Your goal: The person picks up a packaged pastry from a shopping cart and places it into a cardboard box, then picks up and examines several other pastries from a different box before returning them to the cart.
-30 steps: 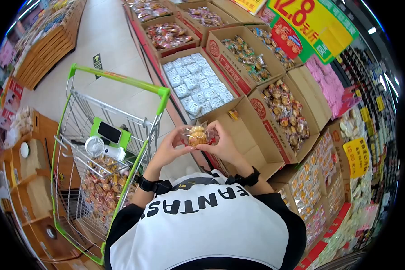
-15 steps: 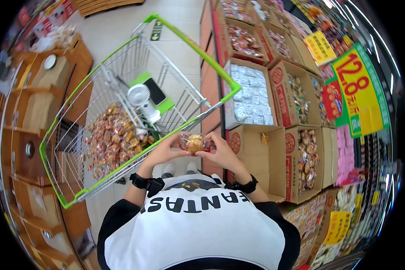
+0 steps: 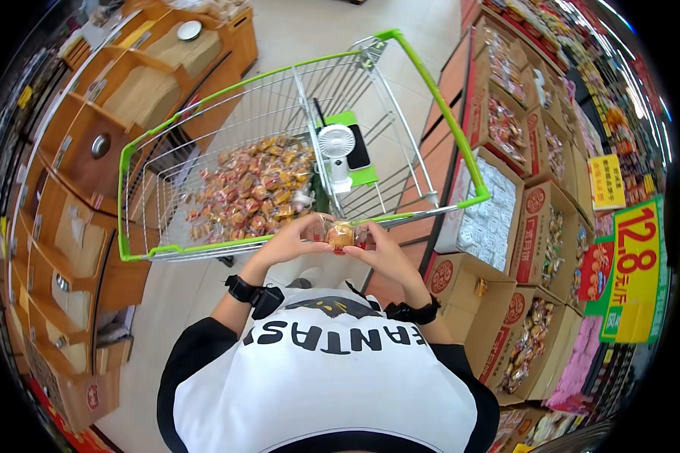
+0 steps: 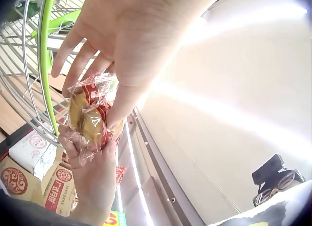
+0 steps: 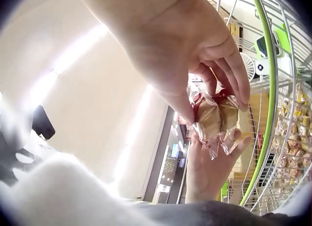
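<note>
Between my two hands is a mooncake point(image 3: 341, 237) in a clear wrapper with red print, held in front of my chest. My left hand point(image 3: 301, 240) pinches one side with thumb and fingers, while my right hand point(image 3: 385, 254) grips the opposite side. Up close in the left wrist view, the golden mooncake point(image 4: 87, 118) shows through crinkled plastic. From the right wrist view, the wrapper's clear ends stick out near the fingertips. Just beyond the hands is the green rim of a shopping cart point(image 3: 249, 243), with a heap of similar wrapped mooncakes point(image 3: 253, 189) inside.
A white handheld fan point(image 3: 336, 143) and a phone point(image 3: 357, 147) sit on the cart's green panel. To the right, cardboard boxes point(image 3: 499, 332) of wrapped sweets stand below a yellow price sign point(image 3: 636, 260). Wooden shelving point(image 3: 75, 249) runs along the left.
My view has swung left, so the cart now sits more centrally and the boxes have shifted right in view. Both hands keep hold of the mooncake in front of my chest.
</note>
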Tool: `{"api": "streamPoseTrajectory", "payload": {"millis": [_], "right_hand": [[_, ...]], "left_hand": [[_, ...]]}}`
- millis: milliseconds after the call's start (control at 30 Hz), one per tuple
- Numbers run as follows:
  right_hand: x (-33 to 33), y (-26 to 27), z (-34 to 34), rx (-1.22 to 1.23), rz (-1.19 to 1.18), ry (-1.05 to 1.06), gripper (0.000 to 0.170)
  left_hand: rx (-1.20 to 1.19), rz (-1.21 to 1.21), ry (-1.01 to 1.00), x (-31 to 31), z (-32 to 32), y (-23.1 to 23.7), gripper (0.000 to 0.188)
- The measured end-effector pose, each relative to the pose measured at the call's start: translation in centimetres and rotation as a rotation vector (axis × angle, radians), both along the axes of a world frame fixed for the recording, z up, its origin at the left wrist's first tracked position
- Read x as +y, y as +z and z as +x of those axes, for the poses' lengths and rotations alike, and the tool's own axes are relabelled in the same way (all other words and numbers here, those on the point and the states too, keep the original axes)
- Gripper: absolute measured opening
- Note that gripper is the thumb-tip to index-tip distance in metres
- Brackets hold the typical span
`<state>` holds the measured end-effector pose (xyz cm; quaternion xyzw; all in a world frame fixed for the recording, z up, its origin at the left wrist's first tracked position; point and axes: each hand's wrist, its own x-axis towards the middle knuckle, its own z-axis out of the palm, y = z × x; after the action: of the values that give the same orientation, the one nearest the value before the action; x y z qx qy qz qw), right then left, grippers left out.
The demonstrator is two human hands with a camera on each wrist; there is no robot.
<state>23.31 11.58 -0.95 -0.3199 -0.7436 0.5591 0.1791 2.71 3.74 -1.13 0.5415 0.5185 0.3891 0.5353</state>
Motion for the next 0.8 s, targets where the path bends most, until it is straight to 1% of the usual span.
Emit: {"api": "streamPoseTrajectory", "payload": {"millis": [33,100,133,167,233,267,300,367,400,433,500,533,600,767,800], "right_hand": [[0.1,-0.4,-0.7,0.000,-0.006,0.019,0.037],[0.4,-1.3,-2.1,0.032,-0.074,0.066,0.038],[0.7,-0.9,-2.8,-0.040,-0.096,0.147,0.027],[0.7,-0.7,-3.6,-0.042,-0.099,0.163,0.027],[0.5,-0.5,-5.3,0.062,-0.317,0.170,0.027],[0.7,-1.3,-6.0,0.063,-0.323,0.207,0.026],[0.7,-1.7,-6.8,0.060,-0.326,0.220,0.026],[0.5,-2.5,-8.4,0.106,-0.457,0.225,0.025],[0.2,-3.2,-9.2,0.142,-0.471,0.230,0.025],[0.0,-3.4,-9.9,0.137,-0.476,0.242,0.025],[-0.3,-3.8,-11.3,0.108,-0.409,0.257,0.034],[-0.5,-4.1,-11.9,0.105,-0.414,0.266,0.034],[-0.8,-4.6,-12.9,0.024,-0.498,0.276,0.035],[-1.8,-5.4,-14.8,0.040,-0.586,0.301,0.035],[-2.0,-5.5,-15.2,0.061,-0.613,0.290,0.034]], "left_hand": [[0.000,-0.006,0.019,-0.5,-0.4,0.5,0.050],[-0.133,-0.039,0.117,-1.4,-1.1,0.9,0.049],[-0.119,-0.054,0.149,-1.8,-1.6,0.6,0.048],[-0.120,-0.057,0.165,-2.1,-1.9,0.1,0.048],[-0.394,-0.036,0.369,-2.8,-2.5,-0.8,0.038],[-0.309,-0.108,0.378,-3.3,-3.2,0.0,0.031],[-0.311,-0.108,0.392,-3.7,-3.9,-0.7,0.031],[-0.336,-0.101,0.466,-4.2,-4.9,-1.9,0.034],[-0.356,-0.100,0.497,-4.5,-5.3,-2.3,0.031],[-0.358,-0.101,0.510,-4.9,-5.6,-2.5,0.031],[-0.331,-0.079,0.613,-5.5,-6.3,-3.1,0.028],[-0.332,-0.082,0.623,-5.8,-6.8,-3.6,0.028],[-0.240,-0.232,0.683,-6.6,-7.8,-4.3,0.027],[-0.179,-0.302,0.727,-7.9,-9.3,-4.7,0.033],[-0.183,-0.313,0.766,-8.1,-9.4,-5.0,0.033]]}}
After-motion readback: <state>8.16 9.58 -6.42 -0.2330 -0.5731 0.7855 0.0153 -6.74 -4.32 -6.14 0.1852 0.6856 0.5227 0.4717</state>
